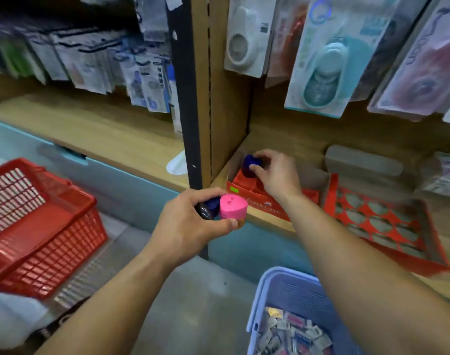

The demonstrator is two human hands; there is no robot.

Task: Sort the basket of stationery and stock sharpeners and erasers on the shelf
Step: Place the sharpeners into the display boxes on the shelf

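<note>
Broadly, a stocking layout built around a wooden shelf (290, 139), with blister packs (318, 60) hung above it, clear of the working space. Low at the left, a red mesh basket (39, 226), well apart from the action and probably parked as a bin for sorted goods; contents not visible. Right below the arms, a lilac basket (290, 290), kept within easy reach and loaded with small wrapped stationery packets (293, 334), too blurred to name.

On the shelf, a red tray with heart-shaped cut-outs (377, 221) lying flat at the right, just beside a red Faber-Castell display box (257, 198) pushed into the corner against the upright, likely for a steady, aisle-facing display.

Right hand (272, 172) reaching into that box, fingers curled round a dark blue sharpener (250, 162), seemingly to seat it in a slot at the back.

Left hand (193, 224) held just in front of the shelf edge as a ready supply, gripping a pink sharpener (232, 207) between thumb and fingers, with a second dark sharpener (208, 208) tucked behind it against the palm. Kept near the box, presumably to shorten each pass from one hand to the other.

Sharpener step judged under way, with erasers not yet identifiable anywhere.
</note>
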